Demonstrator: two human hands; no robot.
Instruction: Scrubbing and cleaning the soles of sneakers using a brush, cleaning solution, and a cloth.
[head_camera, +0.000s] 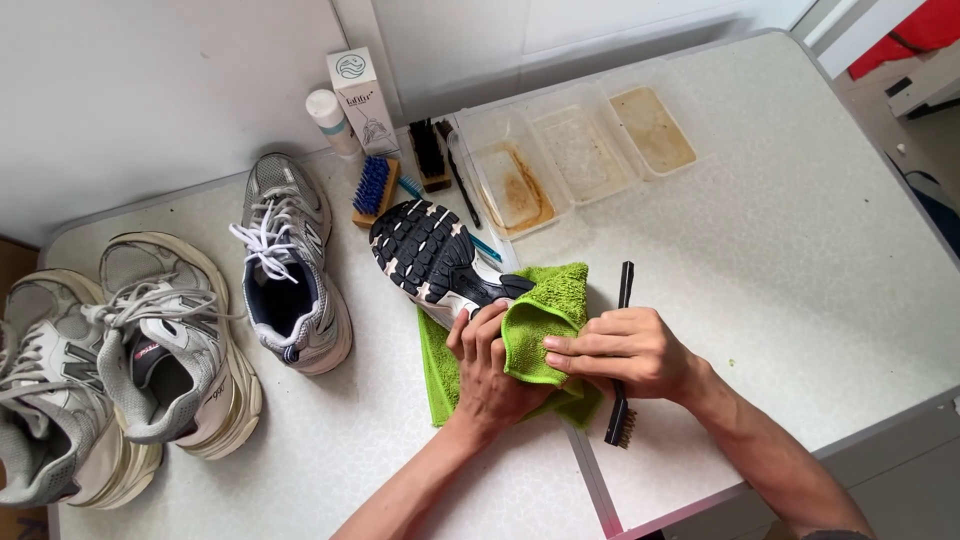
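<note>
A sneaker (428, 250) lies sole-up on the pale table, its black and white tread facing me. My left hand (487, 372) grips the heel end of this sneaker from below. My right hand (628, 349) presses a green microfibre cloth (541, 318) against the heel, fingers flat on the folded cloth. The rest of the cloth spreads on the table under both hands. A slim black brush (622, 400) with brass bristles lies beneath my right hand, partly hidden by it.
A grey sneaker (287, 262) and two more worn sneakers (170, 340) stand at the left. At the back are a blue-bristled brush (373, 188), a black brush (429, 155), a white bottle (331, 120), a box (360, 98) and three stained plastic trays (580, 150).
</note>
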